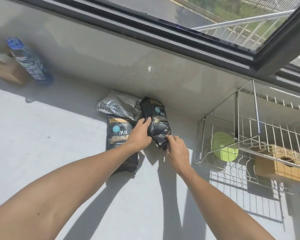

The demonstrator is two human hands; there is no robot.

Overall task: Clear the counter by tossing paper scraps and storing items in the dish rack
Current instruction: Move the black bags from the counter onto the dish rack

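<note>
A black coffee bag (157, 121) with gold print leans against the back wall of the white counter (42, 153). My left hand (139, 134) grips its left side and my right hand (177, 149) pinches its lower end. A second black coffee bag (119, 135) lies flat just to the left, partly under my left forearm. Behind both lies a crumpled silver foil bag (118, 105). The wire dish rack (249, 141) stands at the right, holding a green plate (222, 147) and a wooden box (280, 164).
A blue bottle (29, 61) and a brown cardboard tissue box (5, 70) stand at the far left against the wall. A dark-framed window (180, 32) runs above the counter. Strong sunlight casts arm shadows on the counter surface.
</note>
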